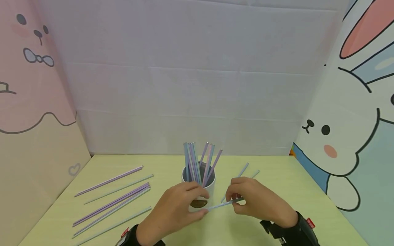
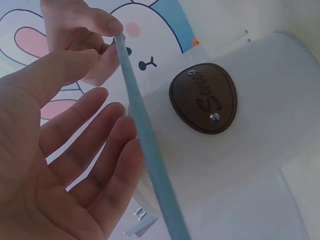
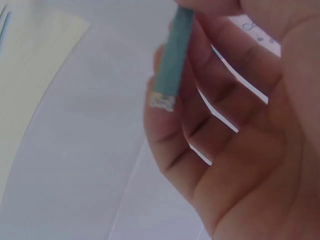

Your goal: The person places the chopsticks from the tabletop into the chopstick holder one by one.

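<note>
A thin pale blue stick (image 1: pixel 226 203) spans the gap between the hands, low in front of a white cup (image 1: pixel 211 192). My right hand (image 1: pixel 257 200) pinches it near its right end between thumb and fingers. In the right wrist view, that blue-green stick (image 3: pixel 172 60) shows a whitish, crinkled tip. My left hand (image 1: pixel 178 208) is by the stick's other end, before the cup. Its fingers (image 2: pixel 117 165) are spread and gently bent, fingertips right at the stick in the left wrist view. The cup bears a brown oval patch (image 2: pixel 204 98), partly covered by my left hand in the head view.
Several purple and blue sticks (image 1: pixel 194 160) stand upright in the cup. On the table's left lie several purple sticks (image 1: pixel 112 204) and pale green sticks (image 1: pixel 118 189). Behind my right hand lie a blue stick (image 1: pixel 243 169) and a pale green stick (image 1: pixel 255 173). A white backdrop (image 1: pixel 191 102) rises behind.
</note>
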Available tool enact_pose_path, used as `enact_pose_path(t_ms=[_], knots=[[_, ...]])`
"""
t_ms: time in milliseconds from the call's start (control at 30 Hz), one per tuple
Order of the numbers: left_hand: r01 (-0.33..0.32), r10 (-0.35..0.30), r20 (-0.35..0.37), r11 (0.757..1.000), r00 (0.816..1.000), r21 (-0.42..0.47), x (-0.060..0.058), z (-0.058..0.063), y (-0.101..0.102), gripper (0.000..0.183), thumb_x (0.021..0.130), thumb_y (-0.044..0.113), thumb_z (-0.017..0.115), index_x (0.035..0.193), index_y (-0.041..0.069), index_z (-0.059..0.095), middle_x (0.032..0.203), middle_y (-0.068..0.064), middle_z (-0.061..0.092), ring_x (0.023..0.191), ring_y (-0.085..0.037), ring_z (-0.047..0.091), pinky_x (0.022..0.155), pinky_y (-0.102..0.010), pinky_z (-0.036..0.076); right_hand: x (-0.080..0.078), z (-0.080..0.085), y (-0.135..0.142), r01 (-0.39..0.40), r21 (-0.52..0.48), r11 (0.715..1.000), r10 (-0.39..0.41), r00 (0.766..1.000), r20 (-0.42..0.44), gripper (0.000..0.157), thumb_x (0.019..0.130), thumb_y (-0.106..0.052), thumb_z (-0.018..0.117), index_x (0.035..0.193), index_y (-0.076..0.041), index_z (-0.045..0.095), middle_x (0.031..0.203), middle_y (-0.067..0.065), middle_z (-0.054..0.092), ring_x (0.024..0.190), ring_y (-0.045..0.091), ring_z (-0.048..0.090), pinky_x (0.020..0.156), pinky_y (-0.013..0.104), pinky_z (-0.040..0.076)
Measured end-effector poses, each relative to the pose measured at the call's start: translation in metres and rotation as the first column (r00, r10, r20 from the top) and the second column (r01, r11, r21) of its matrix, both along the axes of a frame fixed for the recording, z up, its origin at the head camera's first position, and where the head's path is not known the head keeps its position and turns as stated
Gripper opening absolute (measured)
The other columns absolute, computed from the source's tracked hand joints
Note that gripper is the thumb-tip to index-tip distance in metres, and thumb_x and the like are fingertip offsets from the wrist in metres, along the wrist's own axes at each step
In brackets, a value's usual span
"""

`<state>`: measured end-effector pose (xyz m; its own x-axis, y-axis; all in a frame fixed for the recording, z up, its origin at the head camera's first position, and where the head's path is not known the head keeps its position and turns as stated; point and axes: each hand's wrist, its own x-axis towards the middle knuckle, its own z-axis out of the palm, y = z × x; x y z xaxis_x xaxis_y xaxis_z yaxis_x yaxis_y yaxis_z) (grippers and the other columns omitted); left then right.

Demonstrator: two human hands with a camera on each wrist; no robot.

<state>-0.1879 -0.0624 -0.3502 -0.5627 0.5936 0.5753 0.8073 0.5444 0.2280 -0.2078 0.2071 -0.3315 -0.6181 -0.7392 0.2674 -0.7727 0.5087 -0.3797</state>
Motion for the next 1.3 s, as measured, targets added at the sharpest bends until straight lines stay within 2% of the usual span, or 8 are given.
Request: enact_pose_path(t_ms=[167, 300, 667, 800, 933, 1033, 1167, 1300], knots=[[0.020, -0.021, -0.021, 1.000, 1.000, -0.021, 0.000, 0.000, -0.002, 0.025, 0.076, 0.027, 0.080, 0.094, 0.024, 0.064, 0.090, 0.016, 0.057, 0.079, 0.002, 0.047, 0.065, -0.014, 0.044, 0.010, 0.000, -0.016, -0.003, -0.064, 0.998, -0.005, 0.991, -0.130, 0.028, 0.075, -0.004, 0.069, 0.088, -0.028, 0.063, 0.082, -0.014, 0.050, 0.074, 0.001, 0.051, 0.065, 0.014, 0.046], [0.022, -0.023, -0.031, 1.000, 0.999, -0.009, 0.001, -0.001, 0.001, 0.023, 0.074, 0.018, 0.079, 0.089, 0.025, 0.063, 0.084, 0.016, 0.056, 0.074, 0.001, 0.045, 0.062, -0.012, 0.041, 0.016, -0.003, -0.026, 0.007, -0.083, 0.997, -0.023, 0.982, -0.189, 0.029, 0.073, -0.004, 0.070, 0.085, -0.029, 0.060, 0.080, -0.015, 0.047, 0.072, 0.000, 0.048, 0.063, 0.011, 0.042], [0.047, -0.047, -0.025, 0.999, 0.999, -0.002, 0.003, -0.007, 0.007, 0.021, 0.074, 0.009, 0.076, 0.084, 0.023, 0.063, 0.080, 0.016, 0.056, 0.071, 0.001, 0.045, 0.062, -0.012, 0.039, 0.022, -0.007, -0.037, 0.032, -0.080, 0.996, -0.050, 0.973, -0.223, 0.022, 0.071, -0.006, 0.070, 0.084, -0.023, 0.063, 0.079, -0.014, 0.049, 0.072, 0.000, 0.042, 0.061, 0.013, 0.041], [0.040, -0.040, -0.026, 0.999, 0.999, -0.018, 0.000, -0.008, 0.006, 0.020, 0.073, 0.010, 0.075, 0.082, 0.022, 0.063, 0.078, 0.017, 0.055, 0.070, 0.002, 0.045, 0.061, -0.012, 0.040, 0.022, -0.006, -0.037, 0.022, -0.095, 0.995, -0.044, 0.971, -0.235, 0.019, 0.076, -0.010, 0.071, 0.086, -0.024, 0.063, 0.080, -0.014, 0.048, 0.072, 0.000, 0.045, 0.063, 0.011, 0.041], [0.039, -0.039, -0.007, 0.999, 0.999, -0.010, -0.004, -0.005, 0.000, 0.017, 0.073, 0.009, 0.073, 0.083, 0.020, 0.065, 0.079, 0.015, 0.056, 0.071, 0.004, 0.048, 0.063, -0.011, 0.042, 0.019, -0.003, -0.033, 0.017, -0.194, 0.981, -0.058, 0.976, -0.208, 0.009, 0.091, -0.018, 0.065, 0.092, -0.027, 0.064, 0.081, -0.016, 0.049, 0.071, -0.001, 0.047, 0.061, 0.012, 0.043], [0.030, -0.031, 0.030, 0.999, 0.999, 0.012, -0.007, 0.001, -0.008, 0.016, 0.075, 0.009, 0.072, 0.085, 0.020, 0.065, 0.080, 0.015, 0.057, 0.071, 0.003, 0.050, 0.062, -0.010, 0.043, 0.012, -0.001, -0.028, 0.067, -0.295, 0.953, -0.116, 0.982, -0.151, 0.014, 0.098, -0.017, 0.056, 0.098, -0.028, 0.064, 0.082, -0.016, 0.052, 0.069, 0.000, 0.047, 0.058, 0.017, 0.044], [0.017, -0.023, 0.077, 0.997, 0.997, 0.073, -0.008, 0.011, -0.018, 0.019, 0.076, 0.007, 0.070, 0.088, 0.022, 0.065, 0.081, 0.017, 0.056, 0.068, 0.003, 0.051, 0.059, -0.010, 0.045, 0.000, -0.006, -0.021, 0.196, -0.376, 0.906, -0.225, 0.974, -0.034, 0.018, 0.100, -0.013, 0.051, 0.106, -0.026, 0.062, 0.087, -0.015, 0.057, 0.073, 0.004, 0.053, 0.061, 0.025, 0.050], [0.026, -0.047, 0.115, 0.983, 0.992, 0.181, -0.011, 0.019, -0.023, 0.023, 0.078, 0.006, 0.070, 0.091, 0.024, 0.065, 0.082, 0.017, 0.056, 0.067, 0.002, 0.052, 0.058, -0.015, 0.048, -0.011, -0.019, -0.021, 0.289, -0.387, 0.876, -0.265, 0.957, 0.116, 0.022, 0.097, -0.011, 0.055, 0.117, -0.021, 0.056, 0.095, -0.007, 0.060, 0.082, 0.009, 0.058, 0.068, 0.030, 0.053]])
